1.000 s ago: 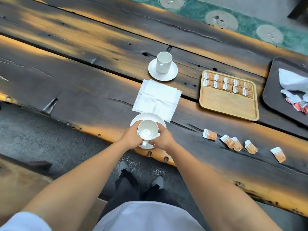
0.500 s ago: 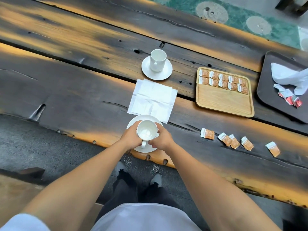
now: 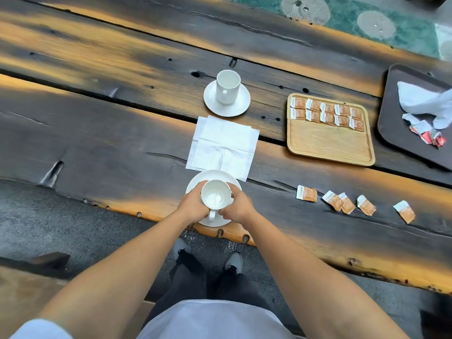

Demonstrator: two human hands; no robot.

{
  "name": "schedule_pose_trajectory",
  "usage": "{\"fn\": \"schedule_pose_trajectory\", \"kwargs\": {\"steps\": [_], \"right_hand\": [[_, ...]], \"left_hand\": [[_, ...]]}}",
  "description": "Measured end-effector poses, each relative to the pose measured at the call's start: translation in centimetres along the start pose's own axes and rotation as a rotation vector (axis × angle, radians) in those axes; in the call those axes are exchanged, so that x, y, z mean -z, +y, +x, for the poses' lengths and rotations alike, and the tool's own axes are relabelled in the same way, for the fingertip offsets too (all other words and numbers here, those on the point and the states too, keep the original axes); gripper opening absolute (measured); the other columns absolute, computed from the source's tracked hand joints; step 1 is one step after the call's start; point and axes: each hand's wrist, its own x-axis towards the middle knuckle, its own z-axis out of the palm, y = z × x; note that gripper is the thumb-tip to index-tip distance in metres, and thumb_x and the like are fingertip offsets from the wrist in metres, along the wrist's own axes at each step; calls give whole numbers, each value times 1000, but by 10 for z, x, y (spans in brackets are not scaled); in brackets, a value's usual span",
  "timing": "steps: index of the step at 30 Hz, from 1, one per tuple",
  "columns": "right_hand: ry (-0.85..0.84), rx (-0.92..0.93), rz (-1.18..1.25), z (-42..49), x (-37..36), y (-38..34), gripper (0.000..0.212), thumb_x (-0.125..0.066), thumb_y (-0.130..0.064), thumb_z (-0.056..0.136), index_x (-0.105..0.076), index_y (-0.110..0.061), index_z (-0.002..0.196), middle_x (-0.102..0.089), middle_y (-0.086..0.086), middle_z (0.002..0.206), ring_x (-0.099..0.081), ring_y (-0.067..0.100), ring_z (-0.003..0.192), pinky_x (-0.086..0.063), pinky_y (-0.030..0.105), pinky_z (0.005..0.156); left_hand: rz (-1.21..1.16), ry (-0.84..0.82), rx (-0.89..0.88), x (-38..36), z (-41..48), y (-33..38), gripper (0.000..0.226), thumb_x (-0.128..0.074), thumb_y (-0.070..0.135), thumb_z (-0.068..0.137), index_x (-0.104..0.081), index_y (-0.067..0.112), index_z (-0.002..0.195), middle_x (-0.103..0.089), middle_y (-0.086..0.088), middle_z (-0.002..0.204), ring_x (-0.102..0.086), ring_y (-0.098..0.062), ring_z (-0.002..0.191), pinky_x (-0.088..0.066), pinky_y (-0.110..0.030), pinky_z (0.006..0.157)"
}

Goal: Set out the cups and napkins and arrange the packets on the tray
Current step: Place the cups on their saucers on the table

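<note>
Both my hands, left (image 3: 193, 204) and right (image 3: 238, 207), pressed around the near cup (image 3: 215, 197), upright on its saucer (image 3: 212, 176) between them.

Single head view, worn on my head, facing forward and steeply down; tabletop (image 3: 102, 148) near, my shoes (image 3: 233, 261) below.

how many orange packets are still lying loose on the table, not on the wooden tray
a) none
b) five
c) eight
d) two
b) five orange packets lie in a loose row on the table, nearer the person than the wooden tray, which already holds ten in two rows.
</note>
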Motion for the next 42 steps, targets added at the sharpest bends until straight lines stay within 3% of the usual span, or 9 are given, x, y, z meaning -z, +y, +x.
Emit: {"fn": "schedule_pose_trajectory", "kwargs": {"steps": [7,12,16,25,29,33,37,39,42], "right_hand": [[-5,14,-31,2,0,0,83,-71,-1,79,-37,-30,149,-50,7,143,-58,34,120,-54,45,95],[-3,2,-24,0,0,0,80,-69,1,80,-39,-29,148,-48,8,144,-60,35,118,-56,41,89],[4,17,-38,-1,1,2,78,-70,1,78,-41,-26,146,-51,9,141,-58,33,119,-55,46,94],[-31,-18,-33,2,4,3,88,-71,2,81,-29,-24,153,-46,12,146,-58,35,120,-55,48,95],[-25,-16,-96,4,10,3,80,-62,0,86,-26,-23,154,-44,14,146,-56,36,123,-52,47,98],[-26,-47,-95,4,20,-1,68,-49,1,90,-30,-19,152,-43,16,142,-60,36,115,-55,50,94],[-7,-36,-113,2,34,-10,50,-43,-4,93,-45,-16,141,-46,17,139,-65,36,105,-58,48,88],[-6,-5,-131,0,41,-17,46,-42,-5,92,-52,-14,135,-49,17,137,-66,36,101,-60,45,83],[4,47,-149,-2,53,-23,40,-42,-7,90,-61,-12,125,-54,17,131,-67,33,91,-58,35,64]], "left_hand": [[34,13,20,1,2,0,77,-64,6,71,-42,36,138,-61,-2,124,-55,-31,112,-53,-42,88],[63,25,16,2,3,-1,75,-66,5,70,-44,31,137,-63,-4,125,-55,-32,113,-51,-39,89],[100,18,14,1,3,1,76,-67,6,71,-44,30,139,-63,-4,126,-55,-32,114,-50,-38,90],[81,22,14,7,-2,0,81,-69,4,71,-41,29,142,-60,-9,131,-53,-32,121,-50,-35,87],[104,22,48,16,-3,-1,82,-63,-4,74,-39,29,144,-58,-8,133,-57,-31,113,-49,-31,70],[78,68,77,28,-5,3,60,-56,-6,80,-51,22,132,-60,-5,120,-58,-29,104,-58,-36,67],[74,148,70,38,-7,16,24,-52,2,84,-64,19,95,-68,-7,99,-65,-28,97,-57,-39,79],[87,161,59,41,-8,26,21,-52,4,86,-63,22,83,-69,-6,93,-67,-26,90,-56,-34,72],[81,160,41,40,-9,40,22,-51,3,86,-63,21,81,-69,-7,90,-68,-24,88,-51,-28,64]]}}
